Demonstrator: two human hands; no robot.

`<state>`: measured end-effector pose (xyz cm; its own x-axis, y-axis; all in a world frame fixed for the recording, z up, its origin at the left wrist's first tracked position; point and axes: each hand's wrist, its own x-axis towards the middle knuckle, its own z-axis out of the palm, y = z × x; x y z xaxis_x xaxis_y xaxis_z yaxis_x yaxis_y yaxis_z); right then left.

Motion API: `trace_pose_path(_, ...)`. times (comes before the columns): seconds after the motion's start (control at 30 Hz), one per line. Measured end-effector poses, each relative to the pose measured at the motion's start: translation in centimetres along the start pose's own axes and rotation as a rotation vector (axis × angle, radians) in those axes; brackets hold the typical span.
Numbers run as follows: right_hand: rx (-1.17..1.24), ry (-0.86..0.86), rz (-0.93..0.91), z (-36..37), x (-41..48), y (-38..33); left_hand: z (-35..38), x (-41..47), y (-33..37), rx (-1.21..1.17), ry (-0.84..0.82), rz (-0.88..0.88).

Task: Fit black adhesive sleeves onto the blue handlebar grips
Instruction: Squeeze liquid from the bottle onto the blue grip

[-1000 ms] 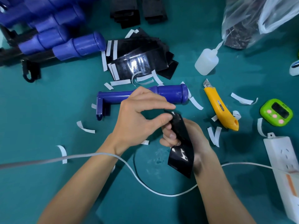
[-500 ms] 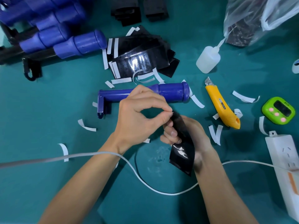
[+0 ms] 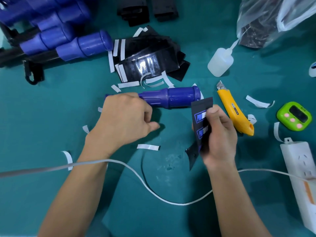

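Note:
A blue handlebar grip (image 3: pixel 181 97) lies across the middle of the green table, thick end to the right. My left hand (image 3: pixel 124 120) covers its thin left shaft with curled fingers; whether they grip the shaft is hidden. My right hand (image 3: pixel 220 134) pinches a black adhesive sleeve (image 3: pixel 201 117) with blue printed marks, thumb on its face. The sleeve's top edge sits just below and right of the grip's thick end. A loose white liner strip (image 3: pixel 147 147) lies between my hands.
More black sleeves (image 3: pixel 153 60) and several blue grips on black bars (image 3: pixel 82 47) lie at the back left. To the right are a yellow utility knife (image 3: pixel 236 113), squeeze bottle (image 3: pixel 220 62), green timer (image 3: pixel 293 117), power strip (image 3: pixel 301 168) and its white cable (image 3: pixel 153 187).
My left hand let go of the sleeve's top and moved up-left onto the grip's shaft. My right hand carried the sleeve right and up, printed side now showing. A white strip now lies on the table.

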<state>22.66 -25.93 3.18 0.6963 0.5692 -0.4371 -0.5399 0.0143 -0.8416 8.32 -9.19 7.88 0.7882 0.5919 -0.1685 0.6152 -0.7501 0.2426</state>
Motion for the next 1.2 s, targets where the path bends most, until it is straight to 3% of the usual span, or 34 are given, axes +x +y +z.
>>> trace_pose_path(0.13, -0.168, -0.02, -0.106, 0.5, 0.4, -0.2, 0.2, 0.5, -0.6, -0.006, -0.208, 0.059)
trace_pose_path(0.23, -0.245, -0.066, -0.16, 0.9, 0.8, -0.3, 0.4, 0.4, -0.3, -0.108, -0.151, 0.009)
trace_pose_path(0.37, -0.283, -0.043, -0.17, 1.3, 1.0, 0.7, 0.9, 0.3, 1.1, -0.805, -0.096, -0.109)
trace_pose_path(0.43, -0.314, -0.032, -0.171, 1.3, 1.0, 1.3, 1.8, 0.5, 1.7, -0.928, -0.052, -0.165)
trace_pose_path(0.63, -0.526, 0.043, -0.257, 0.8, 1.2, 1.5, 4.1, 0.9, 2.5, -0.855, 0.02, -0.287)
trace_pose_path(0.83, -0.574, 0.186, -0.274, 0.9, 1.4, 1.5, 4.4, 0.9, 2.8, -0.853, 0.069, -0.331)
trace_pose_path(1.2, -0.578, 0.178, -0.279, 1.0, 1.5, 1.3, 4.7, 0.9, 3.2, -0.876, 0.105, -0.393)
